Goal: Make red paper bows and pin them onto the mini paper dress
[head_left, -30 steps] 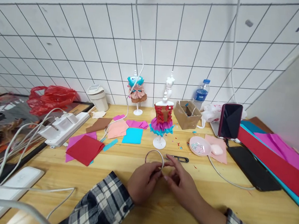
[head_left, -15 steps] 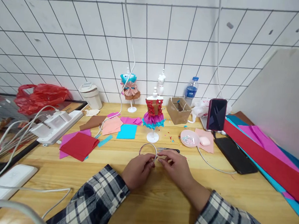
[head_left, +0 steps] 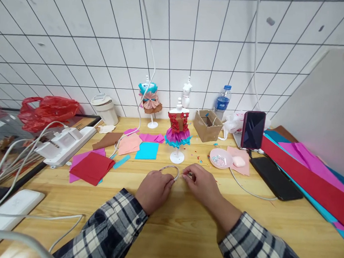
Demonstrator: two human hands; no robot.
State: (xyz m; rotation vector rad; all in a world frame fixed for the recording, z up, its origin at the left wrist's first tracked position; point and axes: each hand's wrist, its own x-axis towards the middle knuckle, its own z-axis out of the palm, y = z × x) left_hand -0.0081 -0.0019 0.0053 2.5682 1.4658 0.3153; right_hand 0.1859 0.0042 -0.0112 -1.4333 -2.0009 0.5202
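My left hand [head_left: 155, 190] pinches a thin whitish ring [head_left: 173, 167], which looks like a narrow roll of tape, low over the table. Just to its right, my right hand [head_left: 203, 186] has thumb and forefinger drawn together; whatever is between them is too small to make out. A small dark bit of the thread snips shows by the right fingers, the rest hidden by the hand. Beyond both hands stands a small white dress form [head_left: 178, 134] in a red and brown bodice with a purple and blue ruffled skirt.
Coloured crepe paper squares, one red [head_left: 92, 168] and one blue [head_left: 146, 151], lie left. A pink dish [head_left: 220, 158] of small beads, a cardboard box [head_left: 207, 126], a bottle [head_left: 222, 101], a phone [head_left: 253, 130] and a black power bank [head_left: 276, 179] stand or lie right.
The ring has tilted flatter and moved slightly left with my left hand. My right hand has moved a little and now covers most of the snips. The view has shifted slightly.
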